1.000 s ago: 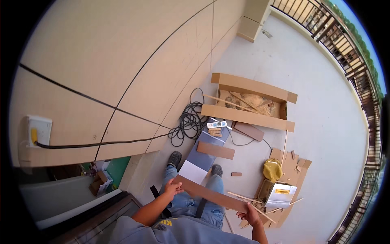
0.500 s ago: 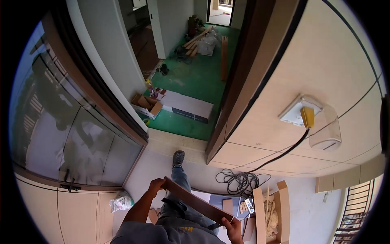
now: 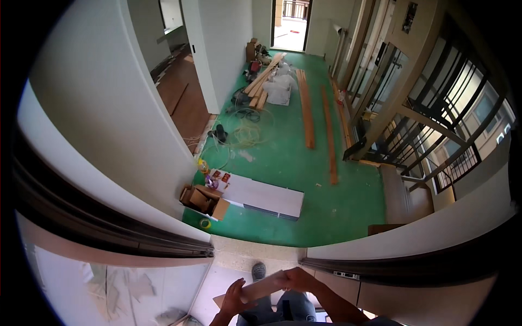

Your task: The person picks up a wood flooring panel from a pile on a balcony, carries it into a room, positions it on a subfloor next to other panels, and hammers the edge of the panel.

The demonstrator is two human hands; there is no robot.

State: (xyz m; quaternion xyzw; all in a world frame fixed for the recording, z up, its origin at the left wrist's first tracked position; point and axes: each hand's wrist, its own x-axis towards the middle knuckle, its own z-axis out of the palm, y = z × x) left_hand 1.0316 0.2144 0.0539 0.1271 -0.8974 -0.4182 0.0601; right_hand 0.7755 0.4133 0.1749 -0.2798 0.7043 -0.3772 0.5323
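A short flooring plank [image 3: 260, 288] is held tilted in front of my body, its right end raised a little. My left hand [image 3: 234, 298] grips its lower left end. Around the upper right end, my right hand [image 3: 299, 280] is closed with the fingers wrapped over the edge. Beneath the plank are my legs, with one shoe [image 3: 259, 270] just short of the stone door sill [image 3: 255, 247]. A small brown corner of something shows beside my left hand; I cannot tell what it is.
Past the sill, a long white carton [image 3: 272, 200] and an open cardboard box [image 3: 220, 209] sit on the green floor covering [image 3: 326, 217]. Long wooden boards [image 3: 305, 108] lie farther in, near piled strips and plastic bags [image 3: 280, 89]. Door frames [image 3: 136, 239] flank the opening.
I have turned and moved closer to the doorway, so more of the room shows. The plank has swung so its right end is higher; both hands still hold it.
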